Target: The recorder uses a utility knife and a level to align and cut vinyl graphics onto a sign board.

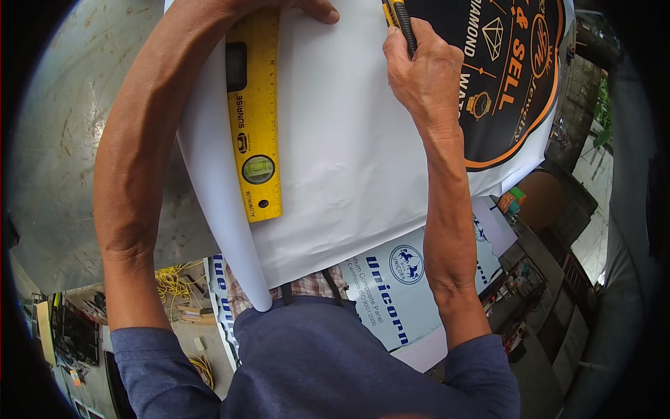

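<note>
Most of my left hand (307, 10) is cut off at the top edge; a visible digit stretches onto the white sheet (335, 126), just beside the yellow spirit level (255, 126), which lies lengthwise under that hand's reach. My right hand (424, 70) grips a yellow and black utility knife (401, 24) over the sheet, right of the level. The sheet's left side curls into a loose roll (216, 188). A black printed banner (502, 126) with orange border lies at the right.
A scuffed metal tabletop (63, 153) spans the left. Pale blue printed panels (391, 328) lie below the sheet. Yellow cord (171, 283) and scattered items (66, 335) sit on the floor at lower left. Round brown object (537, 202) and grey draped material (621, 209) are at right.
</note>
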`<state>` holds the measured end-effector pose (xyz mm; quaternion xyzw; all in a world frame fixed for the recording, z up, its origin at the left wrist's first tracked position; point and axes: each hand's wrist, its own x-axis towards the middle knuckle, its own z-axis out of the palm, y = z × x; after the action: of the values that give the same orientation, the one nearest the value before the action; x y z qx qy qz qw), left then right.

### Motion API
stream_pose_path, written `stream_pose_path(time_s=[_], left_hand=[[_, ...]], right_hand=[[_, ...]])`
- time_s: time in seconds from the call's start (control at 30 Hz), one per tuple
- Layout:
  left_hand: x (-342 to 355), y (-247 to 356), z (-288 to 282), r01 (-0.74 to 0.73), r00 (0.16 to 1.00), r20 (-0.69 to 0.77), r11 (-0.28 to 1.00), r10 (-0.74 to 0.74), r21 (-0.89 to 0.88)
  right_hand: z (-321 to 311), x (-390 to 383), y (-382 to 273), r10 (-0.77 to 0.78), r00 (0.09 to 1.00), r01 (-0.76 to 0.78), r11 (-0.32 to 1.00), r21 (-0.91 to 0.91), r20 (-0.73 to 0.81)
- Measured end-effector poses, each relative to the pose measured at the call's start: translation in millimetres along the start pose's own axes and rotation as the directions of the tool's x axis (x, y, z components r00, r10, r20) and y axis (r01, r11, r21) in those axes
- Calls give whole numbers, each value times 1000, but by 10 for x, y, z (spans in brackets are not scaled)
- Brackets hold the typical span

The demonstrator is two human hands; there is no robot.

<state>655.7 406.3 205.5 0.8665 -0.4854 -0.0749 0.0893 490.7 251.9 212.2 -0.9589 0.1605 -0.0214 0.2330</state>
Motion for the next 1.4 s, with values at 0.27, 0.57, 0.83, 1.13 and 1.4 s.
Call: stream_pose_path(time_s=[0.27, 0.57, 0.83, 1.13, 1.4], left_hand=[[-22, -2, 4, -12, 1000, -22, 1000, 12, -8], [-19, 39, -42, 7, 1000, 8, 1000, -7, -26], [-27, 154, -100, 24, 999, 46, 999, -23, -26], [-447, 1094, 211, 184, 980, 59, 981, -187, 63], [-694, 1285, 718, 404, 886, -231, 914, -401, -36]], right_hand=[[-24, -29, 10, 19, 1000, -20, 1000, 17, 5], [-41, -63, 18, 24, 999, -24, 1000, 10, 22], [-144, -34, -16, 68, 994, -68, 998, 3, 87], [-226, 74, 176, 122, 974, -135, 989, 59, 190], [-40, 185, 337, -5, 988, -4, 999, 54, 157]])
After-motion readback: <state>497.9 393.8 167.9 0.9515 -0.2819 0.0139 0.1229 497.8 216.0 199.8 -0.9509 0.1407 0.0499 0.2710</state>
